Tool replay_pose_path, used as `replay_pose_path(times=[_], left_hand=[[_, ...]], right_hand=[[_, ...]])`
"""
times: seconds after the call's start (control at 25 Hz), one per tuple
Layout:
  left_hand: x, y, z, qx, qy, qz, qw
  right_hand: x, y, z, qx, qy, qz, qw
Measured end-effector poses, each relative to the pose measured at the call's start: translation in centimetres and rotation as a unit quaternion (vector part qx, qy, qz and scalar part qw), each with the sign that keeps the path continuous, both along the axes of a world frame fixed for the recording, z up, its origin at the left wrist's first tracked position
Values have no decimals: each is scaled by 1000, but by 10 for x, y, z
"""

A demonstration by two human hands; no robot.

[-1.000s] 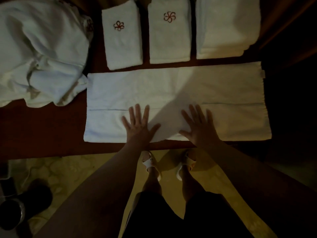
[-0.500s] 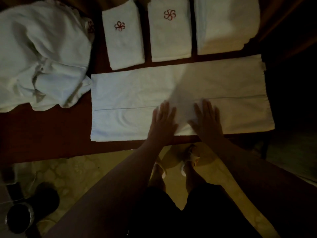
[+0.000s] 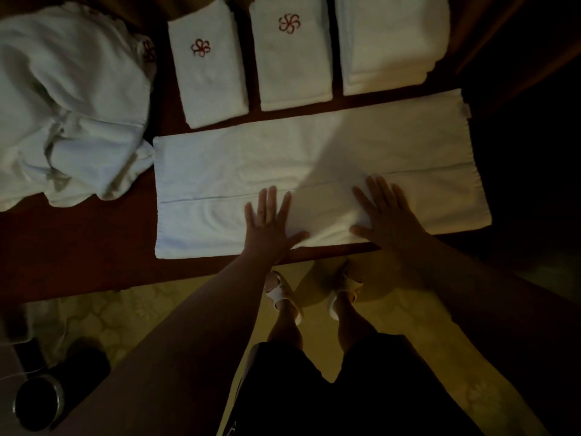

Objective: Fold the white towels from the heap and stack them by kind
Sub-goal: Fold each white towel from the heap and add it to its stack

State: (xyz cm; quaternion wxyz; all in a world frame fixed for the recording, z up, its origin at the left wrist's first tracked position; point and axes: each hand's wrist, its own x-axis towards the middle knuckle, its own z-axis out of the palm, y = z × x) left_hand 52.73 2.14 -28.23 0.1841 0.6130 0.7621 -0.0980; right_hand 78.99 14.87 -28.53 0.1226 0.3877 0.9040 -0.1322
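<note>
Dark cup [image 3: 37, 401] on patterned floor [image 3: 132, 313]

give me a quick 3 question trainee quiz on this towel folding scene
1. True or false: both hands lie flat on the long towel.
2. How many folded stacks behind it show a red flower? A) one B) two C) three
3. Fill in: the unfolded heap lies to the ___ of the long towel.

Key
1. True: left hand and right hand press it with straight fingers.
2. B: the small stack and middle stack; the plain stack shows none.
3. left
</note>
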Motion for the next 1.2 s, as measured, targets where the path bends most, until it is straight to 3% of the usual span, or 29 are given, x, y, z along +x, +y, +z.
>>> replay_pose_path(times=[0.2, 0.36, 0.68, 0.88, 1.08, 1.2], left_hand=[[16, -8, 16, -26, 18, 2, 999], [21, -2, 32, -50, -27, 38, 998], [41, 93, 73, 27, -87, 77, 993], [42, 142, 82, 54, -77, 84, 992], [20, 188, 72, 173, -81, 40, 981], [12, 207, 55, 190, -113, 18, 975]], right_hand=[[-3, -5, 12, -53, -28, -14, 998], [-8, -8, 21, -72, -27, -17, 997], [3, 66, 74, -92, 66, -102, 988], [11, 117, 89, -135, 38, -133, 981], [2, 140, 75, -60, 2, -174, 983], [-16, 150, 72, 8, -45, -179, 983]])
